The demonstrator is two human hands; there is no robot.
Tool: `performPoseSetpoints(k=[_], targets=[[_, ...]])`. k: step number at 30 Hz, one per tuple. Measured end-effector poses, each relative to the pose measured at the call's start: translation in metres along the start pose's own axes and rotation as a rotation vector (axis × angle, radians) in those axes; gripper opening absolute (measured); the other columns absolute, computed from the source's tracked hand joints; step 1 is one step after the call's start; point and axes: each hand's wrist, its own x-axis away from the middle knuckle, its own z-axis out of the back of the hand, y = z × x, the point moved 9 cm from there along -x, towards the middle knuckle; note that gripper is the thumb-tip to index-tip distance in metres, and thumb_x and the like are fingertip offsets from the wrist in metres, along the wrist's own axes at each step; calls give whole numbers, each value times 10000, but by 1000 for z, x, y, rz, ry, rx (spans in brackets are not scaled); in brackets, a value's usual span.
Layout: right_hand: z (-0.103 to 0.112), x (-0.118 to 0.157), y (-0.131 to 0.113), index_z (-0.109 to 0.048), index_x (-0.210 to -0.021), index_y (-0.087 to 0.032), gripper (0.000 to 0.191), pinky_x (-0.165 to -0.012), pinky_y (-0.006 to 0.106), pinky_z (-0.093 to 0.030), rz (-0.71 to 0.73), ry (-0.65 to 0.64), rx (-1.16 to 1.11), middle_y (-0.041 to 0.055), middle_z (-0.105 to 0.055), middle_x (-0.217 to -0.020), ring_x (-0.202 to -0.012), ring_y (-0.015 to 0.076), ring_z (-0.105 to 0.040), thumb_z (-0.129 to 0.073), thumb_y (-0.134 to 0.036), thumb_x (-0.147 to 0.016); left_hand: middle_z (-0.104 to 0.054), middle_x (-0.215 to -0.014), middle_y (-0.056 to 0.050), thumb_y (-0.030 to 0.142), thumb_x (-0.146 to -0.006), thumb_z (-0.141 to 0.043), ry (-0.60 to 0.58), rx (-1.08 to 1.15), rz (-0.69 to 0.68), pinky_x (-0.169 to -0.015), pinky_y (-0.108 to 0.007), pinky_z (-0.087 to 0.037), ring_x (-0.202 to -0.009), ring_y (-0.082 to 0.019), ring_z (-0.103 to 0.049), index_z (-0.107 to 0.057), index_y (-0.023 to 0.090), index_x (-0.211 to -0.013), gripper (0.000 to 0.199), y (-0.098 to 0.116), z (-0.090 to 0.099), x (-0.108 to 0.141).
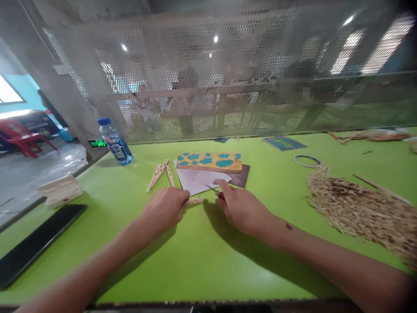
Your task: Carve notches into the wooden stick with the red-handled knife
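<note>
My left hand (167, 206) is closed round a pale wooden piece (194, 201), whose end sticks out to the right. In my right hand (239, 206) is a small tool with a dark red handle (220, 195) and a thin metal tip, pointing up and left; the fingers are wrapped round it. The tip is apart from the wooden piece. Just beyond lie a white paper (195, 180), a dark sheet (243, 176) and a yellow block with blue-green patches (208, 161). Left of the paper are pale wooden pieces with dark spots (159, 173).
A water bottle (116, 143) stands at the back left. Nearer are an open pale case (61, 191) and a black phone (42, 241). To the right lie a heap of shavings (361, 208), a white ring (307, 161) and a coloured card (284, 143). A mesh screen (228, 87) rises behind.
</note>
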Motion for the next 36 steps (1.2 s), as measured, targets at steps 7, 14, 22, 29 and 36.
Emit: performPoseSetpoints(k=[7,14,22,29,36], targets=[[2,-1,19,-704,-1086,-161,259,-647,328,-440,-1,-31,60,160,-759,-943,-804,264,-715,-478,-181,-962,-755,-786,-128,162,-894,-564,-58,-147,-130,-659,-327,-453,-738,-260,-704,-751,157,-772,223,24,28,-5],[22,-2,18,-697,-1282,-175,380,-711,317,-426,65,12,-48,150,-779,-1055,-886,249,-713,-446,-268,-1012,-739,-736,-103,95,-818,-568,-17,-98,-176,-617,-317,-423,-684,-244,-678,-755,170,-761,210,27,33,-13],[20,19,-19,-734,-1277,-226,402,-629,297,-340,279,-38,-202,91,-791,-878,-704,197,-654,-470,-206,-975,-719,-711,-94,53,-739,-549,-38,-70,-168,-603,-312,-403,-688,-240,-671,-734,168,-747,218,24,23,-7],[10,14,-20,-727,-1295,-239,419,-606,301,-298,234,-37,-105,96,-777,-864,-688,190,-625,-500,-191,-946,-750,-806,-106,64,-780,-549,-63,-129,-156,-683,-337,-483,-773,-266,-712,-744,179,-808,229,27,19,-5],[-5,21,-30,-626,-1384,-180,449,-539,319,-304,198,-52,96,112,-736,-876,-638,211,-645,-430,-158,-980,-750,-817,-120,33,-751,-522,-84,-210,-150,-645,-351,-496,-802,-303,-731,-734,166,-813,258,34,19,-1]])
